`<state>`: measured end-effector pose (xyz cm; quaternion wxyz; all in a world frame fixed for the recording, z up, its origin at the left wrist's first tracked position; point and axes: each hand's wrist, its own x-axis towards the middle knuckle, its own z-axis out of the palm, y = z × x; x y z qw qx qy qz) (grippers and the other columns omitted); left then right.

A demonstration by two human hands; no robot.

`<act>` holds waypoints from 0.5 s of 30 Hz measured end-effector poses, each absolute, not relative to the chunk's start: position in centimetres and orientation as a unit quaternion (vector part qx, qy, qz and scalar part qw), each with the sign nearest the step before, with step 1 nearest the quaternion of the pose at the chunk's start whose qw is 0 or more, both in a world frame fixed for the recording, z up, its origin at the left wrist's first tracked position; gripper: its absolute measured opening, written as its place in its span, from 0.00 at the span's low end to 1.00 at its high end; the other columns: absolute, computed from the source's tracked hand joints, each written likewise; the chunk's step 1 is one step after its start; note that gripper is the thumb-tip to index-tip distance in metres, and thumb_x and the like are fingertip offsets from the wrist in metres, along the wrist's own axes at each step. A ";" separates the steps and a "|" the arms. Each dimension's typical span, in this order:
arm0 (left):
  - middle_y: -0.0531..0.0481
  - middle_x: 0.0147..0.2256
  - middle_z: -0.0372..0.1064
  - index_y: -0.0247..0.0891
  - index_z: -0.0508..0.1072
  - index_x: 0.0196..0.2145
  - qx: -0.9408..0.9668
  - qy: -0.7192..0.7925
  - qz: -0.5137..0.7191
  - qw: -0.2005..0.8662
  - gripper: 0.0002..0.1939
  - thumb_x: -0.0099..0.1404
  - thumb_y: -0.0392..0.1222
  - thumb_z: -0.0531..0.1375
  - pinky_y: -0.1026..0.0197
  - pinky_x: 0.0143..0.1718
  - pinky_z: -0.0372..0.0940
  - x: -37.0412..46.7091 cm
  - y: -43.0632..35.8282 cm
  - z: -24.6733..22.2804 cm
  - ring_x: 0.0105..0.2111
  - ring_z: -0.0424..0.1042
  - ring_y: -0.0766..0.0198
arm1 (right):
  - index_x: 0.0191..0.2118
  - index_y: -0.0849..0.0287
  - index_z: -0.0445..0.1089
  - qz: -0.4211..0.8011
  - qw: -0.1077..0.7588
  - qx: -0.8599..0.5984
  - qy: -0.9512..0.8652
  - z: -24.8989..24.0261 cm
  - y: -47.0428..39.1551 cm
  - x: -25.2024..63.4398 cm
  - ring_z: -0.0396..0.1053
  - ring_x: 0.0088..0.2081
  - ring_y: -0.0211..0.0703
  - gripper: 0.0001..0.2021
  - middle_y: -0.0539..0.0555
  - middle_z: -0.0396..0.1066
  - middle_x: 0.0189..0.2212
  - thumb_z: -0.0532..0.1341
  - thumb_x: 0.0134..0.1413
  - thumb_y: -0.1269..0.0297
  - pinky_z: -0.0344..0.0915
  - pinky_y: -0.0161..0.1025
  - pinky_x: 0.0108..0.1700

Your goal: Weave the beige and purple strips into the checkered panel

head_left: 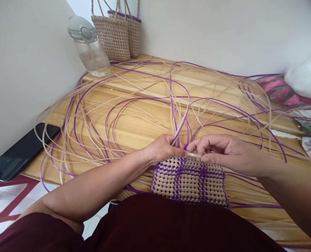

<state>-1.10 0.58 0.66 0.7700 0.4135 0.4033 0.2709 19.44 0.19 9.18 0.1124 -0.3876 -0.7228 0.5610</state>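
A woven panel [189, 183] of beige and purple cords in a check pattern lies on the table edge against my body. At its far edge my left hand [168, 150] is closed, with a bundle of upright cords [180, 127] pinched between thumb and fingers. Just to the right, my right hand [218, 152] has its thumb and fingers drawn together on a short length of pale cord [194, 154] near the panel's top row. Loose cords fan out from the panel to both sides and away from me. My right fingertips partly hide the knot area.
Long loops of beige and purple cord spread over the wooden table [142, 131]. A water bottle [89, 52] and two woven bags [112, 36] stand at the back left. A black phone [21, 150] lies at the left edge; plastic packages [310, 122] sit at the right.
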 end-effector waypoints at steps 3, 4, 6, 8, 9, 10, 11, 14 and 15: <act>0.57 0.20 0.63 0.33 0.71 0.25 0.413 0.409 0.265 0.769 0.16 0.42 0.41 0.72 0.66 0.24 0.54 -1.1 0.6 0.6 0.19 0.59 0.74 | 0.35 0.58 0.71 0.591 0.125 -0.372 -0.705 8.9 0.5 19.2 0.67 0.56 0.47 0.05 0.55 0.74 0.44 0.64 0.58 0.63 0.64 0.46 0.58; 0.57 0.20 0.63 0.33 0.70 0.24 0.411 0.413 0.264 0.769 0.15 0.43 0.41 0.72 0.66 0.24 0.54 -1.1 0.6 0.5 0.19 0.59 0.73 | 0.35 0.57 0.71 0.603 0.129 -0.364 -0.698 9.0 0.6 19.2 0.68 0.56 0.47 0.04 0.55 0.74 0.43 0.64 0.57 0.63 0.64 0.46 0.58; 0.57 0.19 0.63 0.34 0.69 0.24 0.409 0.416 0.265 0.768 0.16 0.43 0.41 0.72 0.66 0.23 0.54 -1.1 0.6 0.5 0.19 0.60 0.73 | 0.33 0.57 0.72 0.621 0.146 -0.355 -0.683 9.2 0.7 19.4 0.71 0.52 0.46 0.04 0.54 0.75 0.41 0.65 0.55 0.64 0.67 0.44 0.54; 0.58 0.18 0.63 0.34 0.69 0.23 0.408 0.412 0.267 0.770 0.16 0.43 0.42 0.72 0.66 0.23 0.54 -1.0 0.6 0.5 0.18 0.59 0.73 | 0.32 0.58 0.72 0.615 0.159 -0.358 -0.684 9.2 0.8 19.5 0.73 0.44 0.41 0.05 0.53 0.75 0.37 0.66 0.54 0.64 0.70 0.39 0.46; 0.58 0.18 0.62 0.34 0.69 0.23 0.410 0.411 0.266 0.770 0.16 0.43 0.42 0.72 0.66 0.22 0.54 -1.0 0.6 0.6 0.18 0.59 0.73 | 0.31 0.58 0.72 0.599 0.160 -0.371 -0.691 9.1 0.9 19.5 0.73 0.39 0.39 0.06 0.52 0.74 0.34 0.67 0.53 0.63 0.70 0.36 0.42; 0.58 0.18 0.62 0.34 0.69 0.23 0.411 0.411 0.266 0.769 0.17 0.43 0.43 0.72 0.66 0.22 0.53 -1.0 0.6 0.6 0.18 0.59 0.73 | 0.31 0.58 0.73 0.579 0.158 -0.391 -0.698 8.9 1.0 19.5 0.72 0.34 0.37 0.07 0.52 0.73 0.31 0.67 0.53 0.61 0.69 0.34 0.38; 0.58 0.18 0.62 0.34 0.69 0.23 0.414 0.410 0.266 0.768 0.17 0.43 0.43 0.73 0.66 0.23 0.53 -1.0 0.6 0.7 0.18 0.58 0.73 | 0.31 0.59 0.73 0.557 0.154 -0.417 -0.701 8.7 1.1 19.4 0.70 0.31 0.35 0.08 0.51 0.72 0.28 0.67 0.52 0.60 0.68 0.33 0.34; 0.59 0.18 0.61 0.34 0.69 0.23 0.430 0.408 0.275 0.757 0.18 0.41 0.43 0.74 0.66 0.23 0.51 -1.0 0.5 1.0 0.19 0.57 0.74 | 0.31 0.60 0.72 0.515 0.128 -0.495 -0.688 7.7 1.4 19.1 0.68 0.28 0.35 0.13 0.52 0.72 0.27 0.67 0.50 0.55 0.65 0.33 0.30; 0.59 0.18 0.60 0.34 0.69 0.23 0.437 0.408 0.279 0.752 0.18 0.41 0.44 0.74 0.66 0.22 0.50 -1.0 0.5 1.1 0.19 0.56 0.75 | 0.32 0.60 0.71 0.508 0.115 -0.514 -0.682 7.4 1.4 19.0 0.69 0.29 0.36 0.13 0.52 0.73 0.27 0.67 0.50 0.54 0.65 0.34 0.31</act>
